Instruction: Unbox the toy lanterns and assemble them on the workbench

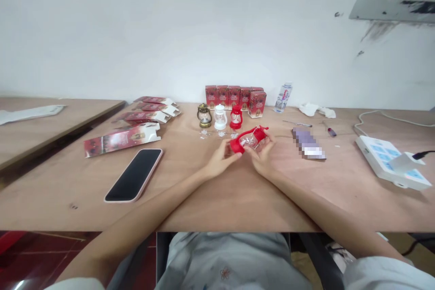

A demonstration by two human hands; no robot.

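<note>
left hand (220,159) and right hand (261,154) both grasped red lantern (248,139), held tilted on its side just above table (238,199). three small lanterns (220,117) stood behind it; phone (134,174) lay well left.

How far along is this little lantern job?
Done, it seems: three small lanterns stand upright, and red boxes stand behind them. In hand: left hand and right hand hold a red lantern. Left: flat cartons lie unfolded.
</note>
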